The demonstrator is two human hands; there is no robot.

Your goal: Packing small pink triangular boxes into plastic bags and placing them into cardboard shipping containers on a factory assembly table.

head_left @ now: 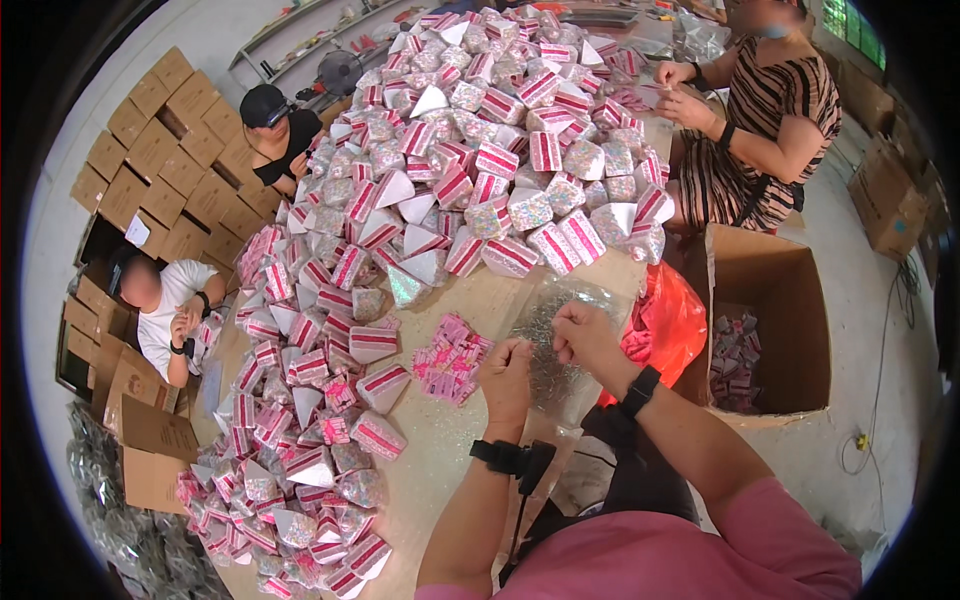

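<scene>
My left hand (506,374) is closed in a pinch over the table's near edge. Just to its right and slightly farther away, my right hand (582,334) is pinched too, with a small gap between the two. Whatever the fingertips hold is too small to make out. Below them lies a clear plastic sheet or bag (556,378) covered with small shiny bits. A loose heap of small pink printed tags (452,358) sits left of my left hand. Beyond it rises a big pile of wedge-shaped, cake-slice-like pieces (500,160) in white, pink and glittery wrap.
A red plastic bag (672,312) hangs at the table edge beside an open cardboard box (800,330) with pink pieces inside. One co-worker (765,110) sits at the far right, two others at the left. Stacked cartons (165,150) line the left wall.
</scene>
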